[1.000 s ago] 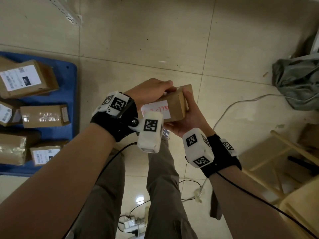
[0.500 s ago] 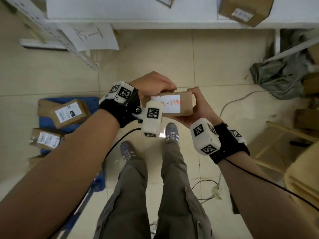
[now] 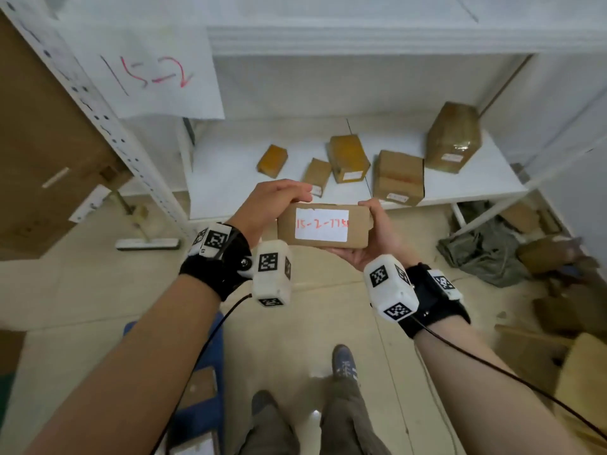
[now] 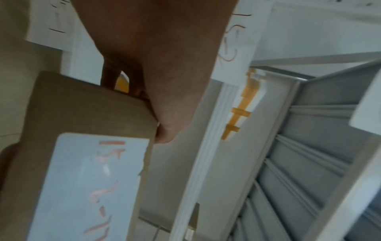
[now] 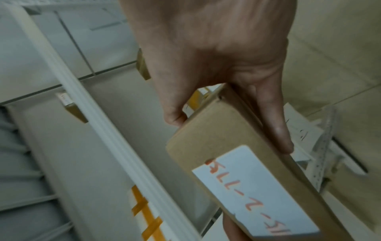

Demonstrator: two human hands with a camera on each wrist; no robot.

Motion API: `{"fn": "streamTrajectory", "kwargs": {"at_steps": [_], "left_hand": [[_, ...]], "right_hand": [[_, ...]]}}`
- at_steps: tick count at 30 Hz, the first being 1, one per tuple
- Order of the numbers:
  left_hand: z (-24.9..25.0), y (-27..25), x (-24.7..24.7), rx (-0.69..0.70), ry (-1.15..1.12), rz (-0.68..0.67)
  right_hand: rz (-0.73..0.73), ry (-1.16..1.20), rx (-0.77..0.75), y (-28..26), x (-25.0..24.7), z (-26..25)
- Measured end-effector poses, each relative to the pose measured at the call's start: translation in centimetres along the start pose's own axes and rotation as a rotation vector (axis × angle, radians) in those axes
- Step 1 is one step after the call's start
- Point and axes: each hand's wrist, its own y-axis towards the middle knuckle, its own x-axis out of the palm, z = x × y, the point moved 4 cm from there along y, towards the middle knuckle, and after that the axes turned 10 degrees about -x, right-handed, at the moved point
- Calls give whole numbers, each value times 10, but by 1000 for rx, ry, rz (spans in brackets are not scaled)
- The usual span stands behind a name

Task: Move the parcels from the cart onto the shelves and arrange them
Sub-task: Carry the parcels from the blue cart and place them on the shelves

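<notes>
The person stands facing the shelf [image 3: 230, 178], holding a brown parcel [image 3: 323, 239] in mid-air in front of it, between both hands. The left hand [image 3: 269, 200] curls over the parcel's top left edge, fingers wrapped across the far side. The right hand [image 3: 374, 238] cups the right end from below, thumb on the upper corner. A white label [image 3: 322, 224] with red handwriting faces up. Beyond the parcel, five cardboard boxes [image 3: 399, 177] sit on the white shelf board, loosely in a row. A paper sign [image 3: 147, 70] with red figures hangs on the upright at left. A blue cart [image 3: 197, 405] shows by the person's legs.
</notes>
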Motion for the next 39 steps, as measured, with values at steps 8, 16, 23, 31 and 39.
{"fn": "streamTrajectory", "kwargs": {"at_steps": [8,16,23,31,39], "left_hand": [[104,-36,-41,215,5,43],[199,-53,-30,489,-40,90],[276,-13,-13,691,-29,250],[341,89,28,499,-29,243],[375,159,61,436,194,7]], "right_hand": [[-49,-28,-174,-32,75,-77],[-121,-117,-364,-48,93,-163],[-217,-45,-481,-30,102,-247],[-65,30,-426,48,85,-349],[43,41,-415,116,56,-400]]}}
